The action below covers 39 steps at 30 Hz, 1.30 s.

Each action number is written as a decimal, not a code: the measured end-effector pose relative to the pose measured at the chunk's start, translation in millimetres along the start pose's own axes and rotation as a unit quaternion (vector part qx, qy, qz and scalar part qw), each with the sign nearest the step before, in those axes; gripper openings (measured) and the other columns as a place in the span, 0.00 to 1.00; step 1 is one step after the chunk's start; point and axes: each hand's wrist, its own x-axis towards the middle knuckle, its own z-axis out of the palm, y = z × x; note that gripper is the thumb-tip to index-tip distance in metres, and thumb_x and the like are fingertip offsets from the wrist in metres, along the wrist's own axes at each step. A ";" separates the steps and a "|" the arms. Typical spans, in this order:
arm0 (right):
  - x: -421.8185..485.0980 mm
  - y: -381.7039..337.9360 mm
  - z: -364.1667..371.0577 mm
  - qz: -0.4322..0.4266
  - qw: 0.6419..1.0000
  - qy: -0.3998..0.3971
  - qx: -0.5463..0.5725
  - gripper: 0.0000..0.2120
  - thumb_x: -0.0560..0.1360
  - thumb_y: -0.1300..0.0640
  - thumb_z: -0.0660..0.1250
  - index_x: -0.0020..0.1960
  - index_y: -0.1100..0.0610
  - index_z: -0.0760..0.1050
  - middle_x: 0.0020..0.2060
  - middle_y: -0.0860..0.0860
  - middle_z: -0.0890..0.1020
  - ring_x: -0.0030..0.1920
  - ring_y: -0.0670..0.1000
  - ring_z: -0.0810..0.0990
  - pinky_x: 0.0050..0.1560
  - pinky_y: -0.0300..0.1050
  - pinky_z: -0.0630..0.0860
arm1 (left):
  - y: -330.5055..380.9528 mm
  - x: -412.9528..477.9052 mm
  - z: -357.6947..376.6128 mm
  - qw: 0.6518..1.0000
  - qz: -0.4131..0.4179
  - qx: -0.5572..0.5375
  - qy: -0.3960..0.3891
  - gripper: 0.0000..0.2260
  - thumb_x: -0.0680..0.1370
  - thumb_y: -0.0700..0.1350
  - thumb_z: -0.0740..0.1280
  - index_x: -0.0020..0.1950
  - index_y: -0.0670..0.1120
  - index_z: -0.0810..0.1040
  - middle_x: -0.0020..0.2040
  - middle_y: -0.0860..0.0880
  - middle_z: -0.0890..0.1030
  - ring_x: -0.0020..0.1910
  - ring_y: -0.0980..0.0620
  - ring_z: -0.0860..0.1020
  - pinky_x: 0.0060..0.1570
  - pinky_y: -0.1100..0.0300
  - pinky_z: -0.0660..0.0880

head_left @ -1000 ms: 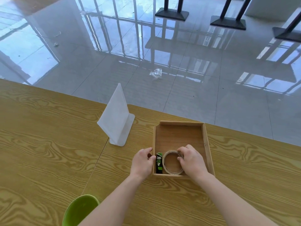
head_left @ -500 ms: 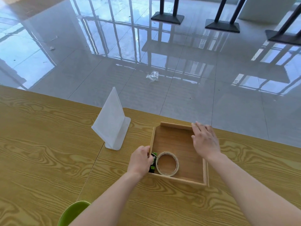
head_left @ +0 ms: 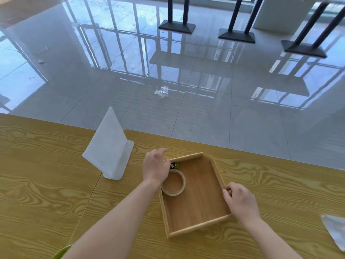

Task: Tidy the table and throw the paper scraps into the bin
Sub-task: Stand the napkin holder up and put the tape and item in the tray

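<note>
A shallow wooden tray [head_left: 214,167] lies turned at an angle on the wood-grain table [head_left: 46,184]. Inside it, by the left wall, are a roll of tape [head_left: 175,186] and a small green and black item [head_left: 174,165]. My left hand [head_left: 155,168] rests on the tray's far left corner, its fingers over the rim. My right hand [head_left: 239,200] grips the tray's right wall near the front corner. A grey paper scrap [head_left: 335,231] lies at the table's right edge.
A white acrylic sign holder [head_left: 110,152] stands left of the tray. A green bin rim [head_left: 60,253] shows at the bottom edge. Beyond the table's far edge is glossy floor with a crumpled clear wrapper [head_left: 162,92] and black table bases [head_left: 176,27].
The tray has swung clockwise and come nearer. My right hand went from the far right corner to the right wall near the front. My left hand shifted to the far left corner.
</note>
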 end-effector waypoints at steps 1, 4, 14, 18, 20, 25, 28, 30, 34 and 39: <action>-6.6 2.1 -0.5 0.020 1.000 -0.003 0.019 0.06 0.78 0.53 0.66 0.49 0.55 0.76 0.40 0.50 0.80 0.41 0.53 0.78 0.40 0.47 0.73 | 2.0 -11.5 -0.8 1.000 -0.005 -0.026 0.016 0.18 0.77 0.42 0.68 0.67 0.47 0.76 0.56 0.47 0.81 0.58 0.47 0.75 0.59 0.50 0.74; -28.1 2.3 1.4 0.081 0.995 -0.032 0.053 0.13 0.77 0.52 0.65 0.59 0.54 0.73 0.44 0.51 0.82 0.43 0.53 0.79 0.42 0.47 0.72 | -5.8 -60.6 -2.2 0.997 -0.029 -0.060 0.043 0.17 0.77 0.42 0.68 0.65 0.47 0.76 0.54 0.48 0.79 0.55 0.48 0.74 0.56 0.53 0.74; -92.7 -43.3 34.1 0.205 0.921 -0.114 0.310 0.20 0.74 0.60 0.67 0.61 0.55 0.61 0.46 0.58 0.79 0.23 0.56 0.82 0.29 0.53 0.82 | -46.0 -171.9 14.3 0.965 -0.205 -0.161 0.015 0.18 0.76 0.53 0.69 0.61 0.47 0.70 0.48 0.53 0.77 0.47 0.53 0.76 0.49 0.53 0.74; -94.9 -55.8 29.9 0.206 0.929 -0.104 0.290 0.17 0.72 0.57 0.68 0.54 0.55 0.63 0.43 0.54 0.79 0.26 0.55 0.83 0.31 0.53 0.83 | -47.4 -158.1 12.2 0.962 -0.231 -0.140 0.043 0.26 0.77 0.53 0.68 0.70 0.46 0.64 0.64 0.45 0.70 0.58 0.47 0.72 0.56 0.53 0.71; -92.0 -57.0 25.0 0.187 0.944 -0.094 0.256 0.15 0.71 0.57 0.68 0.52 0.55 0.63 0.41 0.52 0.78 0.32 0.56 0.84 0.38 0.56 0.83 | -51.4 -144.6 7.1 0.968 -0.222 -0.109 0.046 0.27 0.77 0.52 0.68 0.73 0.46 0.63 0.68 0.42 0.67 0.64 0.43 0.69 0.62 0.50 0.69; -85.6 -48.4 15.7 0.168 0.959 -0.105 0.202 0.17 0.72 0.55 0.66 0.56 0.53 0.62 0.45 0.52 0.80 0.39 0.56 0.84 0.47 0.55 0.81 | -57.0 -123.0 0.8 0.977 -0.195 -0.083 0.000 0.25 0.78 0.47 0.66 0.75 0.47 0.65 0.68 0.44 0.70 0.66 0.45 0.70 0.67 0.49 0.69; -89.9 -45.5 17.4 0.171 0.948 -0.128 0.236 0.13 0.74 0.57 0.66 0.54 0.54 0.63 0.43 0.52 0.79 0.27 0.53 0.84 0.39 0.52 0.83 | -58.0 -119.4 -1.6 0.969 -0.219 -0.114 0.028 0.25 0.77 0.42 0.68 0.74 0.47 0.67 0.65 0.44 0.70 0.56 0.48 0.74 0.60 0.52 0.72; -96.4 -45.9 20.2 0.162 0.949 -0.144 0.227 0.11 0.74 0.53 0.68 0.49 0.54 0.67 0.40 0.50 0.81 0.25 0.52 0.83 0.39 0.51 0.82 | -57.9 -115.3 -4.0 0.965 -0.223 -0.127 0.052 0.25 0.77 0.41 0.69 0.73 0.46 0.68 0.63 0.44 0.69 0.51 0.51 0.73 0.57 0.54 0.72; -89.2 -50.9 11.4 0.072 0.993 -0.053 0.083 0.14 0.73 0.42 0.69 0.35 0.50 0.74 0.29 0.44 0.80 0.33 0.45 0.80 0.39 0.46 0.78 | -53.5 -110.8 0.1 0.960 -0.216 -0.160 0.078 0.25 0.76 0.43 0.71 0.71 0.47 0.69 0.64 0.45 0.69 0.55 0.48 0.73 0.60 0.53 0.71; -16.6 -92.1 2.9 -0.130 0.986 -0.009 0.108 0.16 0.77 0.54 0.69 0.65 0.55 0.77 0.56 0.50 0.82 0.57 0.49 0.80 0.58 0.44 0.77 | -45.7 -119.5 16.7 0.967 -0.210 -0.129 0.071 0.29 0.76 0.42 0.71 0.75 0.43 0.65 0.70 0.43 0.69 0.67 0.45 0.71 0.65 0.53 0.68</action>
